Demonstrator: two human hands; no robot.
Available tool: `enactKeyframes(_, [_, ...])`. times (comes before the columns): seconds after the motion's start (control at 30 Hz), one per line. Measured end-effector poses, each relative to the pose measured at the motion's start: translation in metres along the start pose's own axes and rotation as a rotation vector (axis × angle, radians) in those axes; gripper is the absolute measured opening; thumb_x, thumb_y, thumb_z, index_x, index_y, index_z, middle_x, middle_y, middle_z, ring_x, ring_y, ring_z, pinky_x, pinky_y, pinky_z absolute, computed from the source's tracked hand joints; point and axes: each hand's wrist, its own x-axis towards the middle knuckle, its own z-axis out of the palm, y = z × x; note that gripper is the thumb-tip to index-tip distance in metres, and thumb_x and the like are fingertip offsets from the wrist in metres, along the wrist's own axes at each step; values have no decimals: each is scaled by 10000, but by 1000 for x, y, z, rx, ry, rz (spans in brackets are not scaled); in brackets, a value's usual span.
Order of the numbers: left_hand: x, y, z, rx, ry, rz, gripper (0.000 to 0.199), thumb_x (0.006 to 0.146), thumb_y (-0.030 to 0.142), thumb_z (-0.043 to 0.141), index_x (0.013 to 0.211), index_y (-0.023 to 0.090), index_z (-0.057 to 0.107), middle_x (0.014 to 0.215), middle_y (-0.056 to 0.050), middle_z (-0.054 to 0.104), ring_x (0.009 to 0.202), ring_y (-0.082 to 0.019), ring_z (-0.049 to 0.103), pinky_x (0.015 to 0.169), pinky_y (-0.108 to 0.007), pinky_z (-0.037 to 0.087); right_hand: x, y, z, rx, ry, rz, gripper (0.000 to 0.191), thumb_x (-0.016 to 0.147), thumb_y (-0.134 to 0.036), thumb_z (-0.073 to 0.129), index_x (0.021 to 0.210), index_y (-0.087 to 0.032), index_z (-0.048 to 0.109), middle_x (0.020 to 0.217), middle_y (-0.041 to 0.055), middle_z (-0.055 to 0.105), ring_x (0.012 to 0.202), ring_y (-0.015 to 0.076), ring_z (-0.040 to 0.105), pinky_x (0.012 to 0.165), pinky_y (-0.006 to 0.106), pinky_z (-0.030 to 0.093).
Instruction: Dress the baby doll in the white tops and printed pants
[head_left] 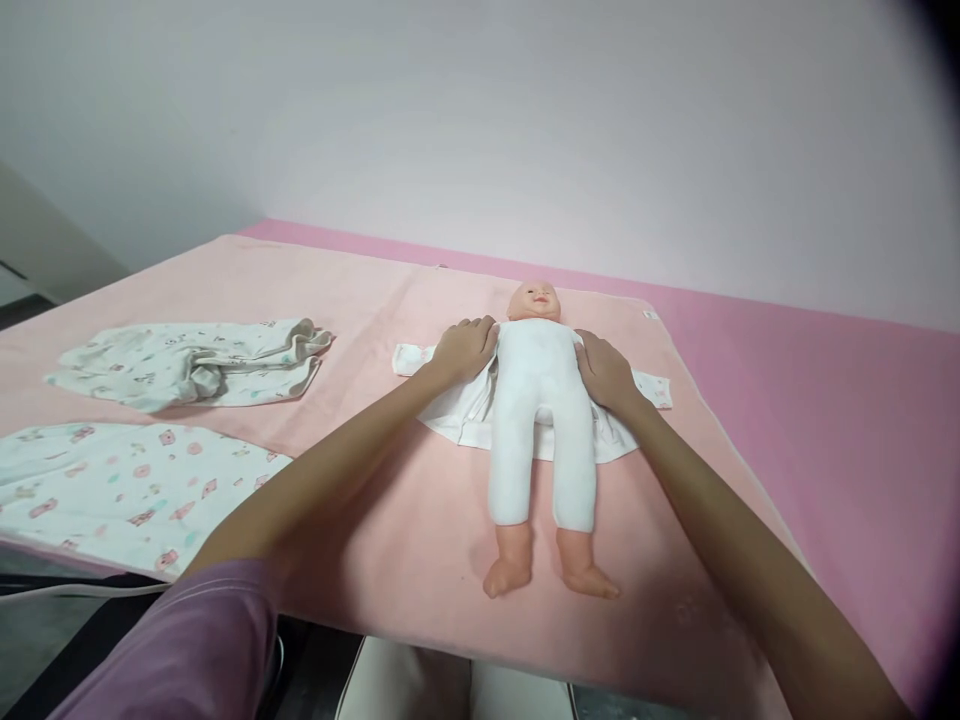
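A baby doll [544,375] with a white cloth body lies on its back, head away from me and bare feet towards me. Beneath it a small white garment [475,432] is spread open, its patterned cuffs sticking out on both sides. My left hand [465,350] rests at the doll's side by the left shoulder, over the garment, fingers bent. My right hand [604,372] lies against the opposite side of the doll, fingers bent too. The doll's arms are not visible. Whether either hand pinches cloth is hidden.
A crumpled white patterned garment [247,375] lies on the pink mat [420,560] to the left. Nearer, a white cloth with pink prints [142,480] reaches the mat's front left edge. A pale wall stands behind the pink table [795,370].
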Motion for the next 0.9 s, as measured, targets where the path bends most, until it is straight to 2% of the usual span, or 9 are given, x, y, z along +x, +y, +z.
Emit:
enactKeyframes(0.1, [0, -1, -1, -19, -32, -4, 522, 1168, 483, 206, 1269, 212, 641, 1221, -166, 775, 1191, -345, 707, 1015, -458, 512, 0, -1, -4, 12, -27, -26, 625, 1173, -551, 203, 1561, -197, 543, 1550, 174, 651, 1358, 374, 614, 1150, 546, 471])
enactKeyframes(0.17, [-1, -12, -9, -80, -79, -13, 573, 1155, 564, 208, 1291, 221, 646, 1254, -169, 778, 1207, -360, 711, 1003, -455, 515, -3, 6, -14, 39, -62, -21, 600, 1174, -568, 220, 1519, -221, 568, 1533, 155, 663, 1361, 351, 616, 1142, 517, 475])
enactKeyframes(0.27, [-10, -46, -25, -100, -161, -119, 639, 1117, 656, 216, 1210, 228, 682, 1318, -175, 775, 1244, -383, 705, 1063, -479, 488, -20, 33, -36, 9, -93, 113, 575, 1168, -571, 226, 1190, -228, 687, 1262, 151, 758, 1132, 325, 683, 1006, 465, 511])
enactKeyframes(0.37, [-24, -86, -42, -54, -194, -300, 546, 1066, 645, 336, 1058, 230, 691, 1288, -170, 789, 1283, -418, 685, 1149, -535, 420, -49, 73, -56, -56, -27, 313, 576, 1149, -550, 263, 850, -230, 637, 1013, 156, 753, 947, 311, 668, 898, 443, 498])
enactKeyframes(0.47, [-38, -112, -55, -62, -211, -375, 428, 973, 607, 488, 961, 228, 685, 1190, -159, 808, 1199, -417, 711, 1101, -513, 452, -75, 105, -66, -31, 46, 435, 328, 1044, -459, 503, 941, -215, 696, 1066, 139, 780, 979, 302, 672, 903, 422, 493])
enactKeyframes(0.53, [-45, -119, -60, -99, -236, -385, 426, 944, 617, 507, 955, 234, 694, 1147, -134, 813, 1101, -374, 733, 1007, -454, 500, -84, 116, -67, 22, 66, 466, 273, 993, -425, 554, 1005, -212, 725, 1112, 121, 791, 1021, 292, 680, 925, 408, 492])
enactKeyframes(0.6, [-51, -122, -61, -150, -228, -367, 453, 947, 639, 487, 979, 238, 696, 1132, -111, 807, 1034, -324, 731, 922, -397, 518, -88, 118, -65, 27, 87, 465, 280, 983, -448, 562, 978, -214, 718, 1091, 113, 788, 1029, 291, 673, 941, 410, 483])
enactKeyframes(0.73, [-59, -126, -53, -274, -90, -345, 446, 956, 646, 512, 1005, 238, 685, 1066, -64, 789, 969, -255, 700, 847, -322, 505, -90, 117, -61, 140, 217, 533, 326, 1009, -558, 542, 993, -238, 605, 1001, 79, 743, 943, 270, 655, 855, 383, 483])
enactKeyframes(0.9, [-59, -128, -39, -223, 31, -422, 408, 959, 592, 589, 1068, 223, 725, 1100, -69, 809, 1009, -266, 699, 867, -318, 499, -94, 122, -61, 336, 344, 602, 337, 978, -554, 621, 1109, -262, 518, 931, 38, 726, 885, 255, 682, 787, 353, 497])
